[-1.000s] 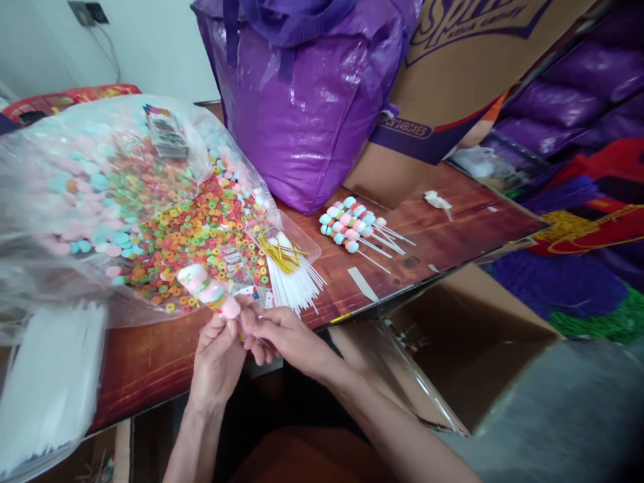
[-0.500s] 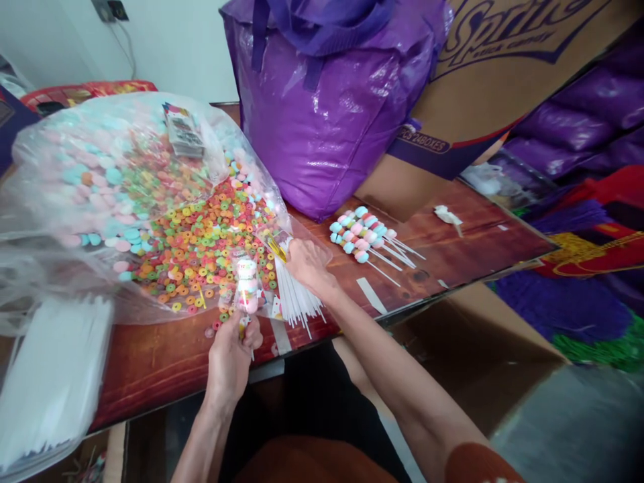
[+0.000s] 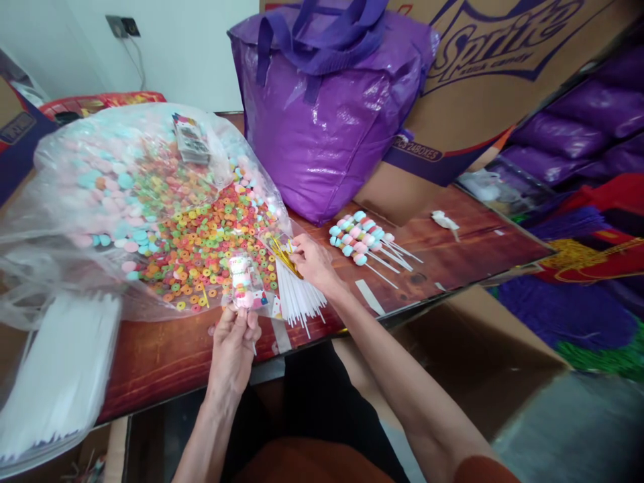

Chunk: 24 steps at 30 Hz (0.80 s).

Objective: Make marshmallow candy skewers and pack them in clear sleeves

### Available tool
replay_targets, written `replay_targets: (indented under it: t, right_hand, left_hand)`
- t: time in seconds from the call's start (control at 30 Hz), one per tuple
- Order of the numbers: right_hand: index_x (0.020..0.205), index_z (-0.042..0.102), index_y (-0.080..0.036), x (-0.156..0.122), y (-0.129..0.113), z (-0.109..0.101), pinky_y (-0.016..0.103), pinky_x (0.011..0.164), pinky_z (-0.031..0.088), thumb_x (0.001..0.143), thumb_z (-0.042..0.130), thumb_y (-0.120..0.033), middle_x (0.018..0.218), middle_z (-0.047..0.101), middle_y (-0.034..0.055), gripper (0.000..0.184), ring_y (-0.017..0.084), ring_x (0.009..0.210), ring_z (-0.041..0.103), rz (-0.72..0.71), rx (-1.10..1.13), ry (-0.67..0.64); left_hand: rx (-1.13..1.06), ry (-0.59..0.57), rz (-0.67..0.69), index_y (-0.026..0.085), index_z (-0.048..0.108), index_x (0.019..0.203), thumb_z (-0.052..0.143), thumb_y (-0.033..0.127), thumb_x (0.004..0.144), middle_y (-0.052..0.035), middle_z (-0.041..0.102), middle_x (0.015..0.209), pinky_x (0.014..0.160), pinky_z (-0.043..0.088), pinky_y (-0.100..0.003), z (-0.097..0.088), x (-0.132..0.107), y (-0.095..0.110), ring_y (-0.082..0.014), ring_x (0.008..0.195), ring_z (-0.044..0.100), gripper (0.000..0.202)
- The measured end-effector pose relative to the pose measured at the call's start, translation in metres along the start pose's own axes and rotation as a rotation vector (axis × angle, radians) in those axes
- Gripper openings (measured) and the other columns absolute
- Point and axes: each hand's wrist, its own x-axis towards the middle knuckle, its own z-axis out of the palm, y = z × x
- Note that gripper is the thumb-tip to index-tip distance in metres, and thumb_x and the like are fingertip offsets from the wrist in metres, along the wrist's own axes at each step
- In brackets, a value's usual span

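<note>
My left hand is closed around the stick of a marshmallow skewer, which stands upright in a clear wrapper with its pink, white and coloured pieces showing. To the right, my right hand has its fingertips pinched at a small bunch of gold twist ties. The ties lie on top of a fan of white sticks. Between the hands, a printed card shows beside the wrapped skewer. Ring-shaped gummy candies are heaped on clear plastic just beyond both hands.
Several finished-looking skewers lie at the right of the table. Behind stand a big purple bag and a cardboard box. Pink and blue marshmallows fill the plastic at left, near a bag of white sticks.
My right hand has drawn slightly back, uncovering more of the gold twist ties. My left hand has shifted a little left with the wrapped skewer. The head view has tilted slightly.
</note>
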Motion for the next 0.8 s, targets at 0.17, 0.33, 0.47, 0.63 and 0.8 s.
replay_targets:
  t: [0.17, 0.33, 0.47, 0.63, 0.8]
  right_hand:
    - [0.077, 0.069, -0.021, -0.003, -0.004, -0.005, 0.025, 0.067, 0.038, 0.086, 0.056, -0.019, 0.075, 0.070, 0.0001, 0.016, 0.017, 0.074, 0.062, 0.004, 0.067, 0.029]
    - [0.078, 0.069, -0.021, -0.006, -0.007, -0.008, 0.026, 0.069, 0.038, 0.089, 0.048, -0.018, 0.076, 0.069, 0.0012, 0.023, 0.017, 0.074, 0.060, -0.004, 0.058, 0.048]
    - [0.084, 0.066, -0.020, -0.005, -0.003, -0.004, 0.028, 0.073, 0.040, 0.085, 0.048, -0.015, 0.082, 0.068, 0.0028, 0.018, 0.018, 0.077, 0.060, -0.012, 0.070, 0.094]
    - [0.078, 0.056, -0.020, -0.008, -0.001, -0.007, 0.029, 0.071, 0.044, 0.079, 0.050, -0.016, 0.077, 0.062, 0.0012, 0.007, 0.017, 0.072, 0.058, -0.034, 0.315, 0.240]
    - [0.106, 0.059, -0.022, -0.052, -0.032, -0.015, 0.028, 0.060, 0.048, 0.080, 0.060, -0.022, 0.074, 0.061, -0.0038, 0.026, 0.013, 0.061, 0.060, -0.038, 0.837, 0.208]
  left_hand:
    - [0.051, 0.005, 0.046, 0.016, 0.063, 0.075, 0.087, 0.032, 0.068, 0.0016, 0.055, 0.067, 0.050, 0.034, -0.016, 0.001, 0.001, 0.002, -0.0047, 0.055, 0.037, 0.029]
    - [0.038, 0.018, 0.002, 0.014, 0.064, 0.077, 0.087, 0.028, 0.067, 0.0013, 0.054, 0.068, 0.047, 0.028, -0.015, 0.003, 0.000, 0.001, -0.0028, 0.052, 0.032, 0.029]
    - [0.041, 0.023, 0.008, 0.014, 0.062, 0.077, 0.085, 0.025, 0.068, 0.0013, 0.055, 0.069, 0.047, 0.028, -0.015, 0.004, 0.001, -0.002, -0.0022, 0.052, 0.032, 0.028]
    - [0.061, 0.057, 0.076, 0.019, 0.057, 0.085, 0.083, 0.025, 0.070, 0.0031, 0.056, 0.068, 0.047, 0.026, -0.015, 0.005, 0.002, -0.004, -0.0024, 0.049, 0.034, 0.031]
    - [0.069, 0.035, 0.094, 0.021, 0.054, 0.085, 0.080, 0.023, 0.071, 0.0049, 0.054, 0.066, 0.047, 0.025, -0.016, 0.011, 0.003, -0.003, -0.0034, 0.049, 0.034, 0.030]
